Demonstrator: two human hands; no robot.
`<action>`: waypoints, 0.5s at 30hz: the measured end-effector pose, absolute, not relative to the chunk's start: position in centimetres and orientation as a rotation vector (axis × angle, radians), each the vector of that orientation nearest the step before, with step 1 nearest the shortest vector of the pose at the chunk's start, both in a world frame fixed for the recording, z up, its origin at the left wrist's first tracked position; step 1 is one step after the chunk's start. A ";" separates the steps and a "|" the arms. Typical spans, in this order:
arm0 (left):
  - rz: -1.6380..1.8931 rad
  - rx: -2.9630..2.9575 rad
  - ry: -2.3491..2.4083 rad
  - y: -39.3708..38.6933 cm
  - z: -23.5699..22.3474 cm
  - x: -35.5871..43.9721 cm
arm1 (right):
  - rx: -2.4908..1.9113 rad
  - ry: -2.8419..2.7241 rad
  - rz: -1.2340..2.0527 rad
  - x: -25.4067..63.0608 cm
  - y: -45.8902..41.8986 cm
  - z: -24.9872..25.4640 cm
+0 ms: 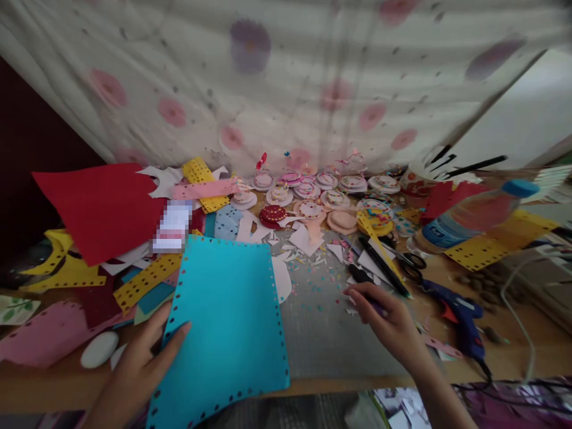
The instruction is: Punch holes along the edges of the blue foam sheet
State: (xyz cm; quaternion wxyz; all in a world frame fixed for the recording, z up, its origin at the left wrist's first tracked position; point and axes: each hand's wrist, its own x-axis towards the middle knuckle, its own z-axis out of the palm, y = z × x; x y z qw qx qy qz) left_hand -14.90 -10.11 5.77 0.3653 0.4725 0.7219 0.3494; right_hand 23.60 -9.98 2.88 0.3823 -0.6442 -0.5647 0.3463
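My left hand (152,351) grips the left edge of a turquoise craft sheet (227,322), thumb on top and fingers underneath. Dark round holes run along the sheet's edges, and its lower end hangs over the table's front. My right hand (379,310) is closed above a grey work mat (317,333), to the right of the sheet and apart from it. A dark tool (360,275) shows at its fingers, with a bit of purple under the palm; I cannot tell its kind. Tiny punched dots (313,292) and paper scraps lie on the mat.
Several small layered round decorations (308,189) stand along the back. On the right are scissors (410,262), a blue glue gun (460,316) with its cord, and a tilted water bottle (469,220). A red sheet (107,202) and a blurred-out phone (173,225) lie left.
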 end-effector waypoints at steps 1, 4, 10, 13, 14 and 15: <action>0.917 1.171 1.883 -10.3 6.2 -14.9 | -1.659 -1.414 0.881 23.9 -10.2 2.7; 1.079 0.976 1.824 -10.2 7.5 -14.3 | -1.678 -1.337 0.902 24.5 -10.8 2.4; 1.319 0.917 1.510 -6.9 8.2 -9.9 | -1.391 -1.390 1.221 22.8 -10.5 2.5; 1.290 0.963 1.396 -5.6 8.0 -7.7 | -1.320 -1.398 1.294 21.5 -10.1 2.4; 1.286 0.967 1.379 -5.3 8.0 -7.2 | -1.353 -1.391 1.268 21.2 -9.9 2.4; 1.272 0.972 1.383 -5.0 8.0 -6.9 | -1.390 -1.383 1.230 21.0 -9.7 2.4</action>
